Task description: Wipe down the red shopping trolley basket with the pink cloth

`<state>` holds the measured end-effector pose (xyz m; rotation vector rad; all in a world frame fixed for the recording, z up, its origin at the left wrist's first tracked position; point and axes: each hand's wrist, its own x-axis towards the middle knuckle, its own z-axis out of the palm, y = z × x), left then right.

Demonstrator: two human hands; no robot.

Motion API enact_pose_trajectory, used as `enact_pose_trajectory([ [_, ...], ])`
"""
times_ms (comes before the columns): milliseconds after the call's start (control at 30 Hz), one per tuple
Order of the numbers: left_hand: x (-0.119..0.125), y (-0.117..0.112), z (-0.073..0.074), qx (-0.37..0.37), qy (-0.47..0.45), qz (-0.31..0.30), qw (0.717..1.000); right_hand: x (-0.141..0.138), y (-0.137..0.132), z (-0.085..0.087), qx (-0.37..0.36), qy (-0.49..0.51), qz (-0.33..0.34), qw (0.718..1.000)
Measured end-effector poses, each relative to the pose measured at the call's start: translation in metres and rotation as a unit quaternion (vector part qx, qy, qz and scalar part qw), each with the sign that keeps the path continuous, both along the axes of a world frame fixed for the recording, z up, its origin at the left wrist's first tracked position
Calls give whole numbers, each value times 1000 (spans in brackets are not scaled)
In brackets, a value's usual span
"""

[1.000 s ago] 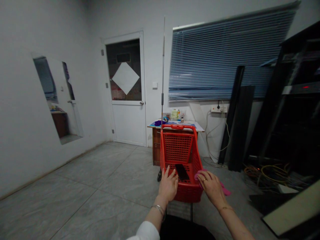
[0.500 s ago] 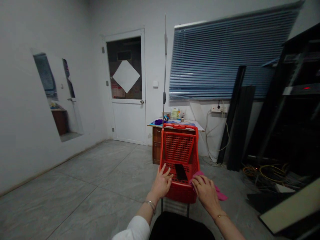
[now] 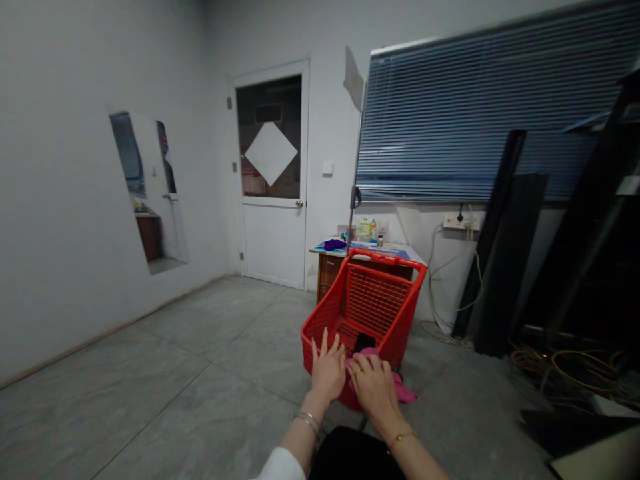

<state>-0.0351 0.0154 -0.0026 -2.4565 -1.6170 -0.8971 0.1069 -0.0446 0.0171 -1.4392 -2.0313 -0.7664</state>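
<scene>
A red plastic shopping cart (image 3: 373, 300) stands on the grey tile floor in front of me, turned a little to the right. My left hand (image 3: 327, 368) rests on its near rim with fingers spread, holding nothing. My right hand (image 3: 375, 387) lies beside it, pressing a pink cloth (image 3: 395, 385) against the rim. A dark phone (image 3: 361, 343) lies in the cart, mostly hidden behind my hands. A thin metal pole (image 3: 356, 180) rises from the cart's far side.
A small wooden table (image 3: 330, 261) with bottles and papers stands behind the cart, under blue window blinds (image 3: 490, 120). A white door (image 3: 273, 180) is at the left. Dark boards (image 3: 505, 240) lean on the wall and cables (image 3: 565, 363) lie on the floor at the right.
The cart has swung so its far end points right. My hands have drawn close together on the near rim. The view has shifted left.
</scene>
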Motion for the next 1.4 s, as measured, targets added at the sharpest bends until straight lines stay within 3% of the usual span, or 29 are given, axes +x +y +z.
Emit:
enact_pose_trajectory([
  [133, 6, -7, -1, -5, -24, 0, 1000, 27, 17, 10, -40, -15, 69, 997],
  [300, 8, -5, 0, -20, -39, -7, 999, 90, 48, 32, -66, -1, 49, 997],
  [400, 9, -3, 0, -30, -38, -13, 999, 103, 60, 35, -66, -11, 61, 996],
  [567, 5, -2, 3, -56, -27, -23, 998, 81, 65, 36, -84, -35, 83, 992],
  [900, -8, 3, 3, -68, -28, -39, 997, 59, 63, 42, -113, -57, 30, 991],
  [1267, -66, 32, 14, -90, 8, -77, 993, 4, 52, 51, -142, -56, 13, 988],
  [1400, -79, 41, 23, -102, 30, -31, 994, -21, 41, 48, -129, -40, 3, 991],
])
